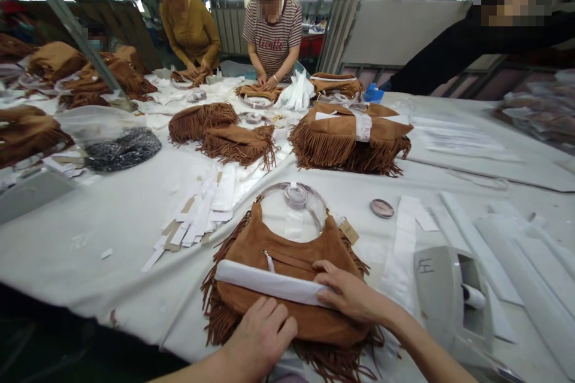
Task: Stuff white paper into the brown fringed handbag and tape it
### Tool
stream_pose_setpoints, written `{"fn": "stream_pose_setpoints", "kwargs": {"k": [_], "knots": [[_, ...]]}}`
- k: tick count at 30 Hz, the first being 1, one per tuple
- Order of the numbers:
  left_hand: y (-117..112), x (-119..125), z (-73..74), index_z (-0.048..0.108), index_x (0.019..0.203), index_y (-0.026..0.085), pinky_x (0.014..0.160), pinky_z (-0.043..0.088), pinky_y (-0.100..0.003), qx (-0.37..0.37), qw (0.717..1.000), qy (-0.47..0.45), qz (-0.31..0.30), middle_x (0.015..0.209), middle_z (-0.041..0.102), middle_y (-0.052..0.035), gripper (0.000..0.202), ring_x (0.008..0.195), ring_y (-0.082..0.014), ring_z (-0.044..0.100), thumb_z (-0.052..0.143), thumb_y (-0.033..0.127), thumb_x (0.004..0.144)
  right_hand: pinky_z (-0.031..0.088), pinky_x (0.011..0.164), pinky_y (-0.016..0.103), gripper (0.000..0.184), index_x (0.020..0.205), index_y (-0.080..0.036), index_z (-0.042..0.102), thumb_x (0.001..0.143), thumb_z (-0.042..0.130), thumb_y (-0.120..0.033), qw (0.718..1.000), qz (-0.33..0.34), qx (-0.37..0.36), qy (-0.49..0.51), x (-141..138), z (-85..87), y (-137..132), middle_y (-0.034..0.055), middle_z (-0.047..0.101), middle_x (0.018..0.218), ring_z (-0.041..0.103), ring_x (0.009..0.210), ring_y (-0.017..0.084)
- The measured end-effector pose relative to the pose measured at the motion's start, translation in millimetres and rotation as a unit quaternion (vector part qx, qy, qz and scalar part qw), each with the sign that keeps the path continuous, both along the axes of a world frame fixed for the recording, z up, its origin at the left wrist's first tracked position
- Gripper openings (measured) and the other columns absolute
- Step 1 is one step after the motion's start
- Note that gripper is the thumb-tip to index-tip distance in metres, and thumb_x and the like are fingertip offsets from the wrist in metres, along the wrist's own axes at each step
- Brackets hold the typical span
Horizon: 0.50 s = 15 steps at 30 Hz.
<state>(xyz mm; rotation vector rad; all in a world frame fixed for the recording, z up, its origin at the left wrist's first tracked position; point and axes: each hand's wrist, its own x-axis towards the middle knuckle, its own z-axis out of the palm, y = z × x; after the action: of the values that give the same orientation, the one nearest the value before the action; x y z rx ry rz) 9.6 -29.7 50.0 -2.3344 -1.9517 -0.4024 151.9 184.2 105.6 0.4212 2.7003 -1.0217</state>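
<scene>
On the white table [121, 215] before you lies the fringed brown bag [305, 320]. Your left hand [263, 329] rests on its lower front, grip unclear; your right hand [344, 293] pinches the white strip [269, 281], best kept flat and straight.

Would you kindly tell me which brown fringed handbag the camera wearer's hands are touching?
The nearest handbag, with a white strip across its front: the left hand and right hand both touch it, while the other fringed bags lie farther back.
</scene>
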Motion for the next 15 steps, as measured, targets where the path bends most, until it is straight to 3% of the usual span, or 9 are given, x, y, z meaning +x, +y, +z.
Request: {"fn": "stream_pose_setpoints", "kwargs": {"k": [3,5,7,9,15], "knots": [[1.9,-3.6,5.0,0.054,0.096,0.019,0.078,0.044,-0.036,0.022,1.0,0.003,0.004,0.11,0.059,-0.0081,0.011,0.089,-0.0196,0.054,0.044,0.02,0.093,0.043,0.098,0.035,0.013,0.086,-0.021,0.062,0.085,0.049,-0.022,1.0,0.004,0.001,-0.008,0.6,1.7,-3.4,0.007,0.054,0.127,0.057,0.11,0.021],[4.2,-8.0,8.5,0.056,0.098,0.021,0.095,0.039,-0.044,0.029,0.999,0.012,0.014,0.134,0.049,-0.0098,0.012,0.114,-0.0253,0.048,0.044,0.021,0.093,0.045,0.095,0.035,0.014,0.084,-0.02,0.062,0.085,0.048,-0.021,1.0,-0.008,0.016,-0.008,-0.3,0.7,-6.3,0.0072,0.058,0.118,0.06,0.103,0.02],[8.6,-13.8,11.1,0.057,0.099,0.021,0.104,0.03,-0.055,0.001,1.0,0.022,0.017,0.144,0.041,-0.0078,0.013,0.127,-0.0314,0.038,0.045,0.023,0.093,0.046,0.089,0.033,0.015,0.082,-0.019,0.062,0.085,0.047,-0.02,0.999,-0.018,0.041,-0.011,-1.6,-1.0,-10.0,0.007,0.061,0.108,0.061,0.094,0.019],[14.7,-19.6,12.1,0.056,0.104,0.021,0.102,0.032,-0.058,-0.047,0.998,0.022,0.019,0.142,0.045,-0.0082,0.015,0.125,-0.0327,0.042,0.047,0.024,0.093,0.047,0.082,0.032,0.016,0.081,-0.019,0.063,0.085,0.048,-0.021,0.997,-0.019,0.074,-0.023,-2.6,-2.4,-13.9,0.0073,0.063,0.101,0.062,0.087,0.019],[27.9,-30.3,11.1,0.054,0.109,0.02,0.088,0.043,-0.045,-0.114,0.993,-0.018,0.02,0.13,0.056,-0.0089,0.02,0.109,-0.0272,0.055,0.055,0.028,0.09,0.045,0.069,0.03,0.019,0.083,-0.019,0.067,0.085,0.055,-0.034,0.987,-0.046,0.132,-0.079,1.5,-1.5,-15.8,0.0091,0.071,0.086,0.066,0.081,0.024]]}}
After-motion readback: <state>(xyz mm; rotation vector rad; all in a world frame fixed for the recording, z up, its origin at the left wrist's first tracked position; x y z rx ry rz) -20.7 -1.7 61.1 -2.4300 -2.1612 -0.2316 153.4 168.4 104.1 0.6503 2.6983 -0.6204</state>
